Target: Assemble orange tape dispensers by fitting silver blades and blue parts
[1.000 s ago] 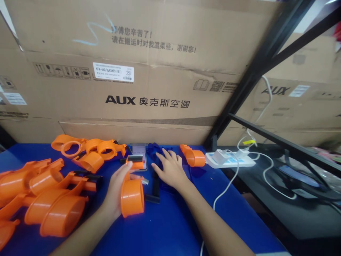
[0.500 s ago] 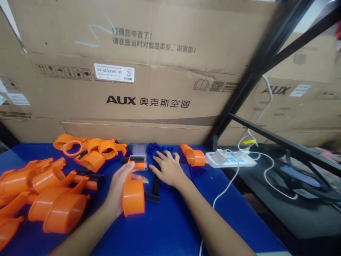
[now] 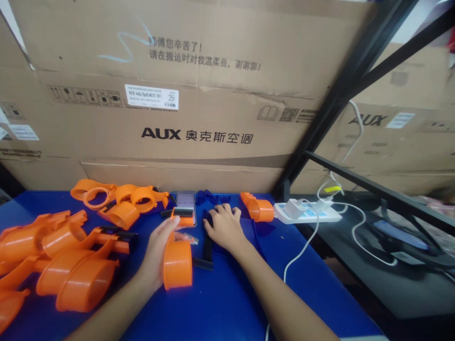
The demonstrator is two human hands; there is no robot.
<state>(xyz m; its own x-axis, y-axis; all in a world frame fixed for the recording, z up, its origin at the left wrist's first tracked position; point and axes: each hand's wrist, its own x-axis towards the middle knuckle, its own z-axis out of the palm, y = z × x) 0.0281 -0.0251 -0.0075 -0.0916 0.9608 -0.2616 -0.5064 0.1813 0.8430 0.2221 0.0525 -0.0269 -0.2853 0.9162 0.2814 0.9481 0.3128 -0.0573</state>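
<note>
My left hand (image 3: 159, 246) is closed around an orange plastic tape dispenser (image 3: 177, 265) with a black strip at its top, its round hub facing down. A small metallic piece (image 3: 194, 240) shows beside my left fingers. My right hand (image 3: 227, 227) rests palm down over a blue, see-through item (image 3: 250, 232), perhaps a bag or tray, fingers bent and apart. Whatever lies under its fingertips is hidden. Small dark blue parts (image 3: 208, 196) sit just beyond it. Black strips (image 3: 204, 264) lie between my hands. Behind the held dispenser is a phone (image 3: 186, 199) with its screen lit.
Several orange dispensers (image 3: 85, 279) crowd the left of the blue tabletop (image 3: 213, 312); one more orange dispenser (image 3: 261, 210) lies right of my right hand. A white power strip (image 3: 313, 213) with cables stands at the right. A large cardboard box (image 3: 199, 94) and black frame (image 3: 330, 109) rise behind.
My right hand has drawn slightly back toward me from the small blue parts, its fingers more bent. My left hand and the tape dispenser have hardly moved.
</note>
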